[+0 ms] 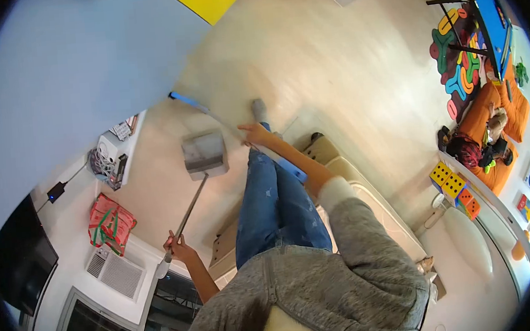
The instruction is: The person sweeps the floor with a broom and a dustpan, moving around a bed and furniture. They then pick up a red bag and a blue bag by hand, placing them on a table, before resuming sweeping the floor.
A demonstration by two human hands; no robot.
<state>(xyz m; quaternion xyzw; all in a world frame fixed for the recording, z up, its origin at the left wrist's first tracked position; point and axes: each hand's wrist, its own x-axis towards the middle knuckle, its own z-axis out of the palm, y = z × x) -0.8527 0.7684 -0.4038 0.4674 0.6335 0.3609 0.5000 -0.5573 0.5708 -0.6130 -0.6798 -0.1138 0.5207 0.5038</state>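
Oddly tilted, the view shows the person's left hand (pixel 177 242) with fingers wrapped tight around the thin pole of a flat mop (pixel 203 152), whose grey pad rests on the pale floor (pixel 331 54) just beside the jeans-clad leg (pixel 273 196). On the leg's other side, the right hand (pixel 255 133) grips a long blue-tipped stick (pixel 237 130); its lower end hides behind the forearm, and the fingers are partly hidden there.

A red bag (pixel 111 223) is seen against the wall, a foam puzzle mat (pixel 456 63) on the floor, and coloured blocks (pixel 455 189) near an orange beanbag (pixel 497 123).
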